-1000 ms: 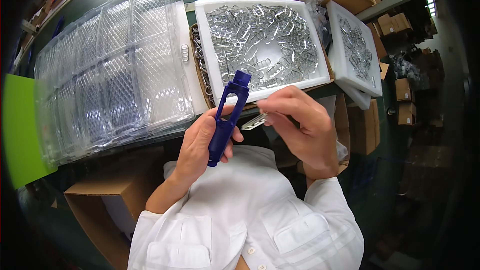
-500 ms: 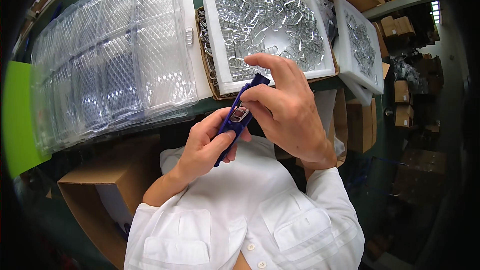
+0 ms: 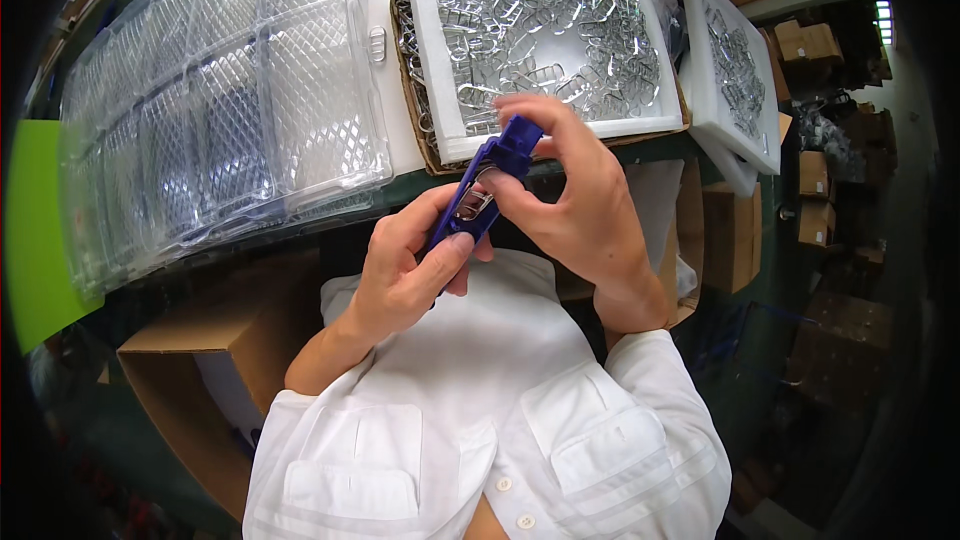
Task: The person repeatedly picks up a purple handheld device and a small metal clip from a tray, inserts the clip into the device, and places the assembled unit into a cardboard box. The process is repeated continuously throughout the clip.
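Note:
A long dark-blue plastic piece is held slanted in front of my chest, its wider end up and to the right. My left hand is closed round its lower part, thumb on top. A bent silver wire clip sits in the hollow of the piece. My right hand grips the upper half, its thumb pressed at the hollow near the clip and its index finger curled behind the far end. Past my hands, a white foam tray bears many loose wire clips.
Clear plastic blister trays are stacked on the left beside a green sheet. One wire clip lies on a white strip. A second foam tray leans at the right. Cardboard boxes stand below the table edge.
The blue piece has turned so that its wide end shows more. My right thumb has moved in against the hollow, and my right fingers have curled closer round the upper end.

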A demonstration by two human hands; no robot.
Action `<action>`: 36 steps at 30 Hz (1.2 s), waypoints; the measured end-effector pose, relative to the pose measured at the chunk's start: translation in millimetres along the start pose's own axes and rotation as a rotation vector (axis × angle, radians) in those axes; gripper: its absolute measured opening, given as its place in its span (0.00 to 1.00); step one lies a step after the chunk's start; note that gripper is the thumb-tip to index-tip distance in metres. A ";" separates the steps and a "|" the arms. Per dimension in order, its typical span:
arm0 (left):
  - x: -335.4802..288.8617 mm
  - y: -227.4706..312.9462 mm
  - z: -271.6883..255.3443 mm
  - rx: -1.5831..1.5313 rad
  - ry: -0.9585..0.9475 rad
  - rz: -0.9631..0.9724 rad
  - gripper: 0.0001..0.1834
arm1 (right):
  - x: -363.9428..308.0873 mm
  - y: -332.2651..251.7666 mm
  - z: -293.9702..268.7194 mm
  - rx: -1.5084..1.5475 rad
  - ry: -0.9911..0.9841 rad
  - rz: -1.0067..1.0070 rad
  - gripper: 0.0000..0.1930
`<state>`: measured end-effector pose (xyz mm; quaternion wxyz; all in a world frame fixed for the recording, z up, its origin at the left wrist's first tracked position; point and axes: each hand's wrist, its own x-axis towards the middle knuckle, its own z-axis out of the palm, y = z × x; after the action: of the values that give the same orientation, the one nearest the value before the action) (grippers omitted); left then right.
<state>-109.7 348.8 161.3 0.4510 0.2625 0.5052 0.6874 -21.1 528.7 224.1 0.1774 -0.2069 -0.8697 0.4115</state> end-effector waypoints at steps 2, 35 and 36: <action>3.4 2.6 6.1 0.059 0.046 0.005 0.16 | 0.4 15.5 5.9 0.072 -0.094 0.024 0.18; -26.5 46.0 13.4 0.762 0.106 0.443 0.35 | -1.2 57.4 11.0 0.774 -0.011 -0.394 0.24; -26.1 46.1 14.2 0.770 0.109 0.466 0.34 | -0.6 57.5 11.3 0.767 -0.007 -0.398 0.24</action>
<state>-102.5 328.3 211.6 0.1262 0.4814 0.6745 0.5453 -13.7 554.3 171.9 0.3142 0.0473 -0.6776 0.6633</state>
